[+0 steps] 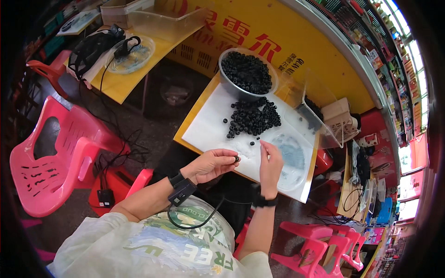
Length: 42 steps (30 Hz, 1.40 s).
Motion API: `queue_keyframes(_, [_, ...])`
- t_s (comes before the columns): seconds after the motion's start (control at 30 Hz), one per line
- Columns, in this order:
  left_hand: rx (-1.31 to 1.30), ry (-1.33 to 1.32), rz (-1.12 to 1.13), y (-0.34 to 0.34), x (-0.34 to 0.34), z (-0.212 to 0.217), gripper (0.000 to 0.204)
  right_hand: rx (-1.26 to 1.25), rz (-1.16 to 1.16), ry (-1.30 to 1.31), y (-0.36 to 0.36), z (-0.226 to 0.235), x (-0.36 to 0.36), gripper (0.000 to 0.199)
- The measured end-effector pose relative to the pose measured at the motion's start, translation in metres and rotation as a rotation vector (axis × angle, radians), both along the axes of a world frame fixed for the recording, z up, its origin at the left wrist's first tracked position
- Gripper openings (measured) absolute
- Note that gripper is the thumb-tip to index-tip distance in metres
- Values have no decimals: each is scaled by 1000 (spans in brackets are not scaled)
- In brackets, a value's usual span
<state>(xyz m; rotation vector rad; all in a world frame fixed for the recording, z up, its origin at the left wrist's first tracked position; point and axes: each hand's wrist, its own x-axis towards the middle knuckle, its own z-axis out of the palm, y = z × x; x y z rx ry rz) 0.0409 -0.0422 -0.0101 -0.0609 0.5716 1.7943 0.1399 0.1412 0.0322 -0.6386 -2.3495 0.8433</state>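
My left hand (214, 165) pinches a small black bead-like ring (237, 158) between thumb and forefinger, just over the near edge of the white board. To its right, my right hand (270, 167) is raised with thumb and fingers pressed together. A tiny dark bit shows by those fingertips; whether they grip it cannot be made out. Beyond both hands, many black ring-shaped pieces (254, 118) lie heaped on the white board (204, 121). One loose black piece (252, 143) sits close to the right fingertips. A clear bowl (252, 96) full of the same pieces stands behind the heap.
A clear round tray (286, 163) lies at the board's right. Beside it a clear bin (324, 121) holds more black pieces. At left are a pink chair (69, 162), loose cables and another yellow table (121, 90) carrying a shallow dish (134, 61). Pink stools (308, 252) stand lower right.
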Motion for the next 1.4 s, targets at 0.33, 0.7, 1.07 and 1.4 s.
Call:
queue_keyframes(0.33, [10, -23, 9, -9, -12, -6, 20, 516, -99, -573, 43, -35, -56, 20])
queue_keyframes(0.7, [13, -11, 43, -8, -12, -3, 21, -912, 85, 236, -23, 13, -6, 14])
queue_keyframes(1.07, [83, 53, 18, -7, -5, 3, 18, -802, 37, 227, -73, 19, 23, 16])
queue_keyframes(1.4, [25, 211, -3, -8, -6, 3, 20, -412, 72, 124, -82, 21, 20, 15])
